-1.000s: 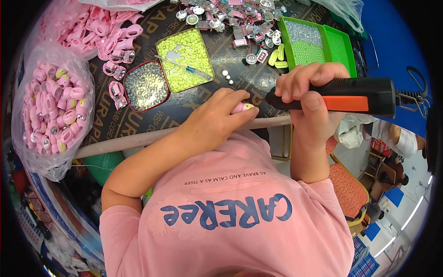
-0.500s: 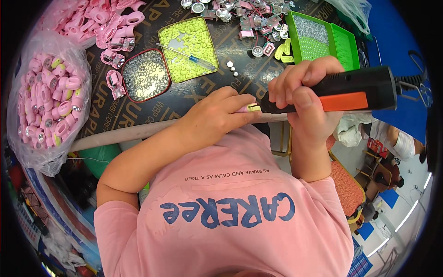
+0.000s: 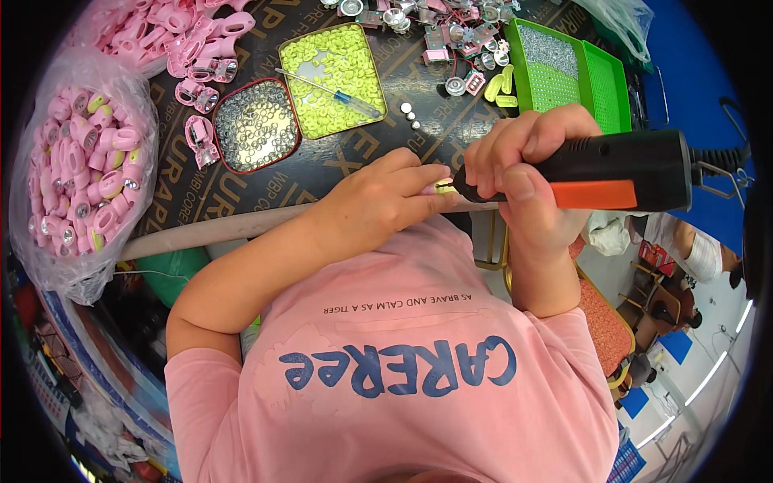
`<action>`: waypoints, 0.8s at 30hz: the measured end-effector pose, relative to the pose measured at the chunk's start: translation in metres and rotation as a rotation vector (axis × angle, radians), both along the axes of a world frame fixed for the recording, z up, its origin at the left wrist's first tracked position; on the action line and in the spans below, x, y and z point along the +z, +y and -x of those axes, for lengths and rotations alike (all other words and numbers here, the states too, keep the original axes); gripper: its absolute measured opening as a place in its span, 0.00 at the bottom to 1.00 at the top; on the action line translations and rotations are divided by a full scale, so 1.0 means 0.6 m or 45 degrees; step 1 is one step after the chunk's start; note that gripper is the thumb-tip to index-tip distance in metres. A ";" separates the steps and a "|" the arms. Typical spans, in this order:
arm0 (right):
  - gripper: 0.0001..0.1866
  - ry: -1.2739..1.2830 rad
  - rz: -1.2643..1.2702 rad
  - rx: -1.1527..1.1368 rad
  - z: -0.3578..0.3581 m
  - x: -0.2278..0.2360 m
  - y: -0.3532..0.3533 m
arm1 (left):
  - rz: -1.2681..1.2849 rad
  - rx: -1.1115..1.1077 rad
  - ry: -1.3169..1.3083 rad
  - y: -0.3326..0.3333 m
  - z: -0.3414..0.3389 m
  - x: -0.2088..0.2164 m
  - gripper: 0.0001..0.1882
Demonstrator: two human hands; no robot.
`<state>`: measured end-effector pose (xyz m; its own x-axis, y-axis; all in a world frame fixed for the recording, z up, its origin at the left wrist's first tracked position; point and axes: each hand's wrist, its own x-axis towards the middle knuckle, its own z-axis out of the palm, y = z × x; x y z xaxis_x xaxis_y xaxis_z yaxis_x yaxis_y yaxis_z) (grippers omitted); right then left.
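Left hand is pinched around a small pink-and-yellow part, of which I can see only a sliver at the fingertips. Right hand is wrapped tight around a black electric screwdriver with an orange panel; its tip meets the part just at the table's near edge. Both hands sit close together, touching at the part, over the front rim of the dark worktable.

Beyond the hands, on the table: three small round silver pieces; a rectangular tin of yellow-green caps with a blue-handled tool lying across it; to its left, a red-rimmed tin of small metal rings. A green two-compartment tray stands at the right. Loose pink housings lie at the upper left, and a clear plastic bag of assembled pink units hangs off the left end.

I see bare tabletop only in the strip between the tins and the near edge. A cord leaves the screwdriver's rear to the right.
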<state>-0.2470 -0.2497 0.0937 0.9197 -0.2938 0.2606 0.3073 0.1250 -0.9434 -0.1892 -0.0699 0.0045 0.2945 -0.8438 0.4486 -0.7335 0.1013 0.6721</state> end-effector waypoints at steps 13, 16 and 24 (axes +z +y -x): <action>0.13 0.024 0.287 0.091 0.006 0.004 0.006 | 0.043 0.039 -0.308 -0.005 0.003 -0.003 0.14; 0.14 -0.066 0.162 0.195 -0.004 0.010 -0.002 | 0.065 0.064 -0.227 -0.007 0.003 -0.006 0.13; 0.28 0.057 0.224 -0.267 0.000 0.003 -0.078 | 0.044 0.184 1.896 0.030 -0.052 0.042 0.23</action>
